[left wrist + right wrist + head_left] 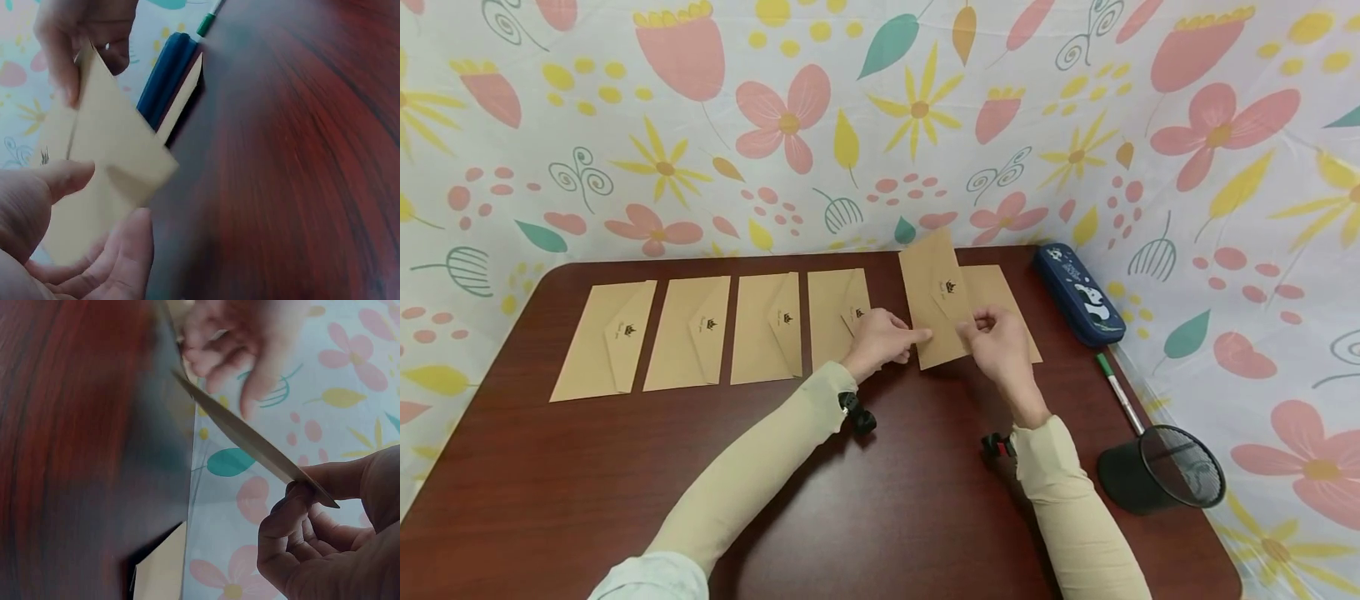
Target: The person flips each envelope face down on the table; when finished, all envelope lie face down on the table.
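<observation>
My right hand (1000, 342) pinches a brown kraft envelope (928, 292) by its lower right edge, thumb against bent fingers. The envelope is raised and tilted, its pointed flap and black crown print facing up; in the right wrist view it shows nearly edge-on. My left hand (883, 340) is at its lower left side, blurred in the right wrist view. In the left wrist view, that hand's thumb and fingers (134, 250) are spread apart, overlapping the envelope's face and edge. Another envelope (1011, 321) lies on the table behind the held one, partly covered.
Several matching envelopes (602, 342) lie in a row to the left on the dark wooden table (880, 517). At the right edge are a blue panda pencil case (1078, 292), a green-capped white marker (1122, 396) and a black mesh pen cup (1131, 479). Floral cloth (850, 125) hangs behind.
</observation>
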